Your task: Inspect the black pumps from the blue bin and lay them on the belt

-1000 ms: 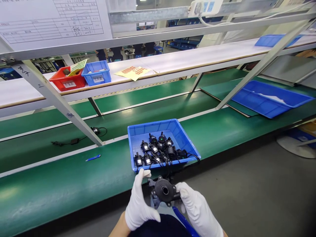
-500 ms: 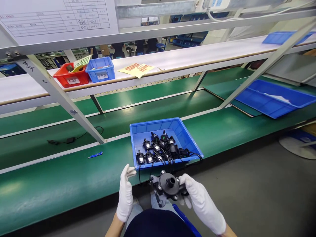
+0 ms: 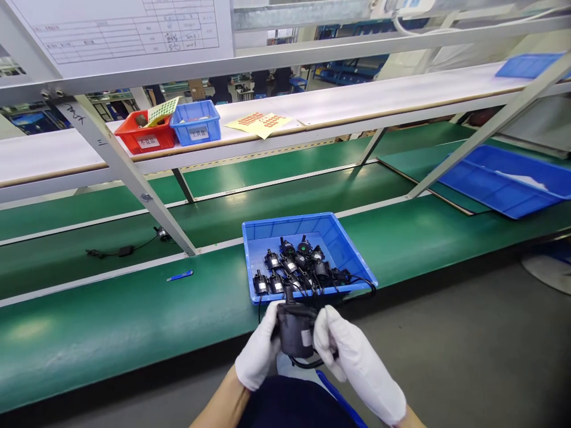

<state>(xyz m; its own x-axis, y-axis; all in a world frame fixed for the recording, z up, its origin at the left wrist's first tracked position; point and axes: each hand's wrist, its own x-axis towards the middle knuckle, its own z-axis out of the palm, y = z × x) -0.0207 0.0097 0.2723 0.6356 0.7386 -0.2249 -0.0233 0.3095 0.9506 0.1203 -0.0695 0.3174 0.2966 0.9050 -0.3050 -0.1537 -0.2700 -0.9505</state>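
Observation:
A black pump (image 3: 295,333) with a white label and a spout on top is held in front of my body, close to the near rim of a blue bin (image 3: 357,261). My white-gloved left hand (image 3: 261,351) is closed around its left side. On its right side, my gloved right hand (image 3: 345,351) is closed with bent fingers against the body; the fingertips are partly hidden. A black cable (image 3: 307,364) curves below the pump. Several similar black pumps (image 3: 288,264) lie in the bin, some cables hanging over its rim.
A blue pen (image 3: 179,276) lies on the green bench (image 3: 134,321). Behind the slanted post (image 3: 129,172) are another pump (image 3: 162,234) and its cable. The shelf holds a red bin (image 3: 145,139), a small blue bin (image 3: 196,122) and yellow sticker sheets (image 3: 261,123). A large blue tray (image 3: 504,184) sits right.
My left hand has moved right and closed on the pump. The pump has turned from its spout facing me to standing with the spout up. The view has shifted slightly left.

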